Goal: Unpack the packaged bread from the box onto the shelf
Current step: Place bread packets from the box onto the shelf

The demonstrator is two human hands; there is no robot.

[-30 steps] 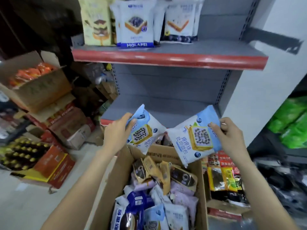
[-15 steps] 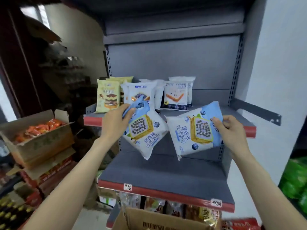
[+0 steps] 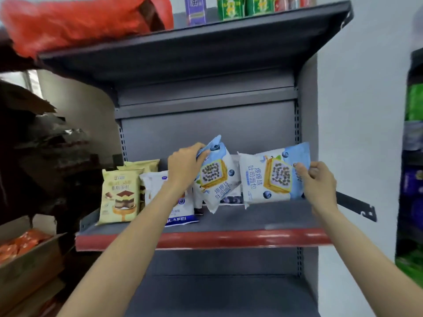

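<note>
Both arms reach up and forward to the middle shelf (image 3: 263, 217), grey deck with a red front lip.

Left hand (image 3: 186, 167): closed around the top left corner of a blue-and-white bread packet (image 3: 216, 177). Fingers curl over the packet's upper edge. The packet hangs tilted, bottom corner pointing down toward the deck, just above it; contact with the deck cannot be told. It overlaps the front of other white packets standing behind it.

Right hand (image 3: 317, 183): pinching the right edge of a second blue-and-white packet (image 3: 272, 177), thumb on the printed face, fingers behind. This packet is turned sideways, its print running vertically, its lower edge level with the back of the deck. The two held packets sit side by side, near edges close or just touching.

Already on the shelf, left of the hands: a yellow cake packet (image 3: 120, 197) standing upright at the front left, another yellow one behind it, then a white packet with a blue band (image 3: 178, 213) partly hidden by the left forearm.

Open room: the deck's right half is bare from front lip to back panel, below and in front of the right-hand packet. Right boundary is the slotted upright (image 3: 297, 124) and a white wall. Overhead, the dark top shelf (image 3: 194, 49) leaves tall clearance above the packets. At lower left, an open cardboard box (image 3: 34, 255) of orange packs.
</note>
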